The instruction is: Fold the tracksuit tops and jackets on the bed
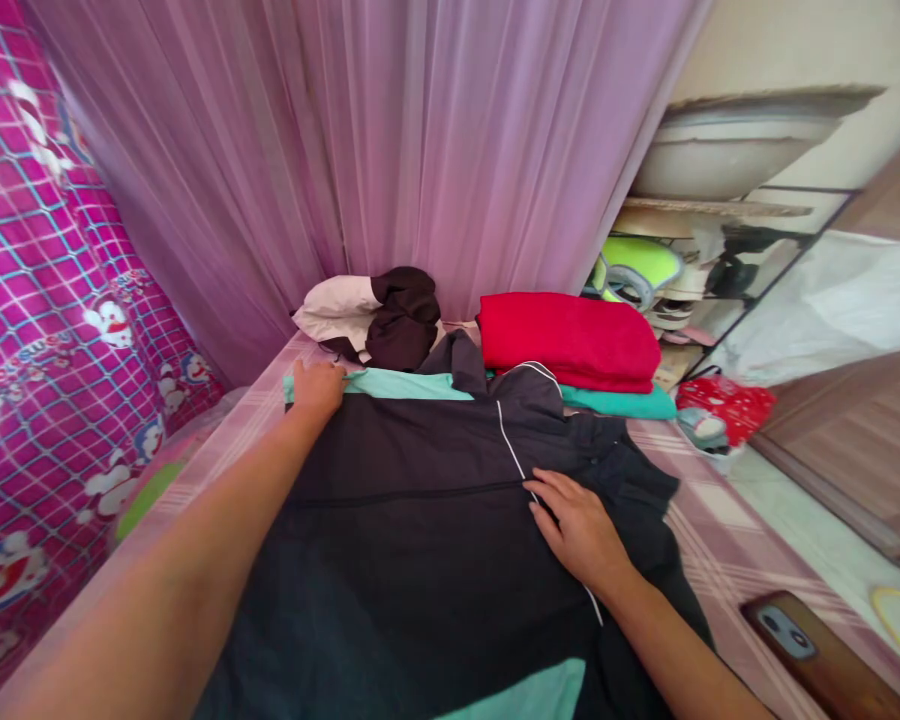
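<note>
A dark grey jacket (420,540) with teal panels and thin white piping lies spread over the bed in front of me. At its far left corner, my left hand (319,388) has its fingers closed on the teal-trimmed edge. My right hand (576,525) rests on the right part of the jacket, fingers stretched out beside the white piping. The collar end points away from me, toward the folded red cloth. One sleeve lies folded along the right side, and another teal patch shows near the bottom.
Behind the jacket are a bundled black and light-grey garment (401,320) and a folded red cloth (566,340) on a teal one (619,401). A phone (832,650) lies at the right bed edge. Purple curtains (420,150) hang behind; a rack with basins (735,150) stands at right.
</note>
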Demonstrator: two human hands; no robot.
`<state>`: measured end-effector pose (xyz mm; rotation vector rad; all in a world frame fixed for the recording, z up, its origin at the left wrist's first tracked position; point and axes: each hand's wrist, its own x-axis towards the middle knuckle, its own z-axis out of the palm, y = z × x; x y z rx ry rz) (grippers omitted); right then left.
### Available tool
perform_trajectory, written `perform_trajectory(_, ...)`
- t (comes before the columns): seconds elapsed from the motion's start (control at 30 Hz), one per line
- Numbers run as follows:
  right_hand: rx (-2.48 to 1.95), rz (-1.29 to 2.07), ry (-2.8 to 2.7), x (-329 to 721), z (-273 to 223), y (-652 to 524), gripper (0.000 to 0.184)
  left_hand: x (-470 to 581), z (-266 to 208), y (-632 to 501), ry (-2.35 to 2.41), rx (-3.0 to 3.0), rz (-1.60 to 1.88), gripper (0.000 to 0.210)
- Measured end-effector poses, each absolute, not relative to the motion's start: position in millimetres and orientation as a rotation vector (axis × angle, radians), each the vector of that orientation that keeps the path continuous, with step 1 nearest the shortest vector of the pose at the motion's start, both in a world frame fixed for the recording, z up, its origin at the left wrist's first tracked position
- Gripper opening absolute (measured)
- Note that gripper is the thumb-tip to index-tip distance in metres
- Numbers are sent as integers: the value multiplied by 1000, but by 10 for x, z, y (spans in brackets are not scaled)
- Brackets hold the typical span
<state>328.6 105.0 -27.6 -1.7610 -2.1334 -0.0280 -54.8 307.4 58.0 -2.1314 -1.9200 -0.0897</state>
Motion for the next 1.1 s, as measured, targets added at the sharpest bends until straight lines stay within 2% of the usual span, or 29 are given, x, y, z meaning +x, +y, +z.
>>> perform_trajectory(0.2, -1806, -17, -2119, 3226, -187, 1038, 32, -577, 29, 3254, -2227, -2132, -330, 52)
perform_trajectory(0.43, -1909, 49, -2095, 3131, -73, 1053, 35, -668, 57, 2643, -1942, -2253, -541, 59)
perform_trajectory(0.57, -1951, 67, -2090, 3089, -39, 1059, 39, -666, -114, 1763, -1801, -2414, -368, 59)
perform_trajectory(0.67, -2003, 120, -2097, 3006, -21, 1028, 44, -708, -256, 1373, -1864, -2412, -200, 61)
perform_trajectory(0.9, -2225, 276, -2035, 2882, 16, 855, 68, -807, -154, 1475, -1917, -2426, -39, 59)
perform_trajectory(1.1, -2322, 176, -1932, 3074, 62, 801, 68, -847, -150, 1468, -1869, -2411, -91, 59)
